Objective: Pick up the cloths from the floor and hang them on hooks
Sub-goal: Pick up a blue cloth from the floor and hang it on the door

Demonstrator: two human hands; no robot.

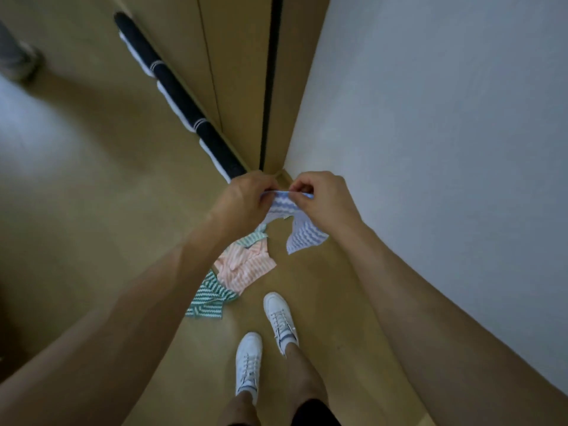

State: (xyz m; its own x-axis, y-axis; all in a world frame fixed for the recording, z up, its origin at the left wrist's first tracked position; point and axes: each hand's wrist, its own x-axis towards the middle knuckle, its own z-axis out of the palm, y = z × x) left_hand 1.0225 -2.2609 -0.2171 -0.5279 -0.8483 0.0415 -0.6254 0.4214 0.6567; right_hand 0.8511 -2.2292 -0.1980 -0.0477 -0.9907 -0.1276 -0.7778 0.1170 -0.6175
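Tan floor [92, 210], white wall [445, 149], striped cloths [242, 269] underfoot.

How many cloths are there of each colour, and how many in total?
Blue-and-white cloth, pinched at its top edge by the left hand and right hand: 1
Pink-and-white cloth, on the floor: 1
Green-and-white cloth, on the floor, partly under the pink one: 1
Total: 3

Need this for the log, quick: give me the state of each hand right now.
Left hand: closed, pinching the top edge of the blue striped cloth.
Right hand: closed, pinching the same edge of that cloth.
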